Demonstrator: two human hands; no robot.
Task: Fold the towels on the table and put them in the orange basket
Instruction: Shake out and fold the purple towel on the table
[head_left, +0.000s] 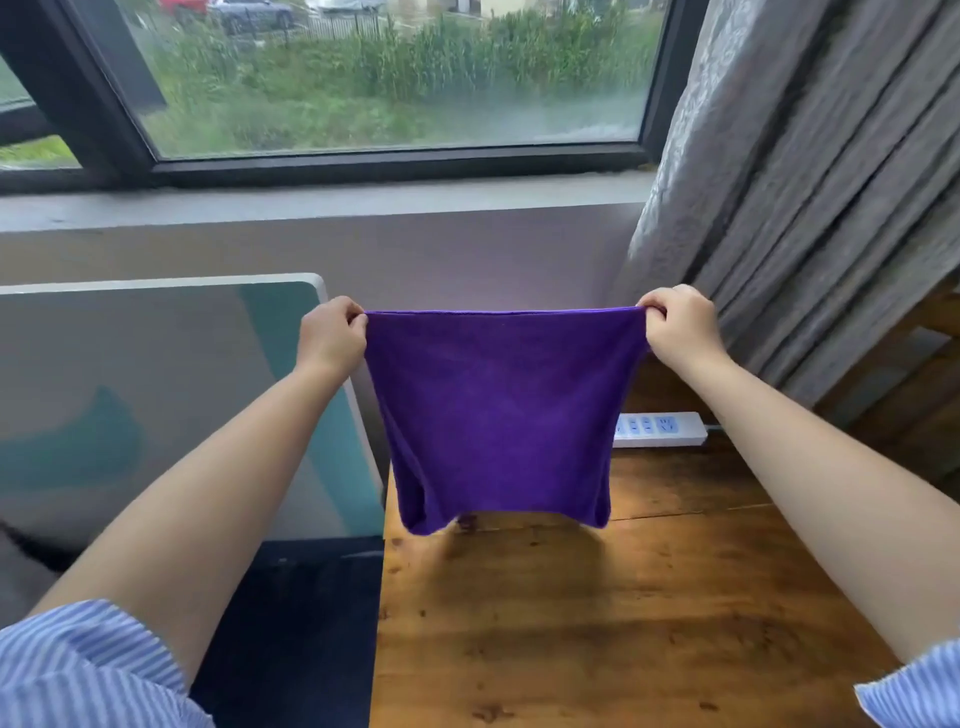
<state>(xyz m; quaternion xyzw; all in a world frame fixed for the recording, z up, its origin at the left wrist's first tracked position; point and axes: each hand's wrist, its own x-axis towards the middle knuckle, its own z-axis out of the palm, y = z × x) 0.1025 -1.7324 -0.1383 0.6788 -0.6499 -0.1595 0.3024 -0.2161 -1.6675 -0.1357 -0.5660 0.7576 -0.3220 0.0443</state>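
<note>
A purple towel (498, 415) hangs in the air above the wooden table (597, 623), stretched flat by its top edge. My left hand (330, 335) pinches the top left corner and my right hand (675, 325) pinches the top right corner. The towel's lower edge curls inward and hovers just over the table's far left part. No orange basket is in view.
A white power strip (662, 429) lies at the table's back edge, partly behind the towel. A white-framed panel (171, 395) stands to the left of the table. Grey curtains (805, 182) hang at the right, and a window (389, 73) is ahead.
</note>
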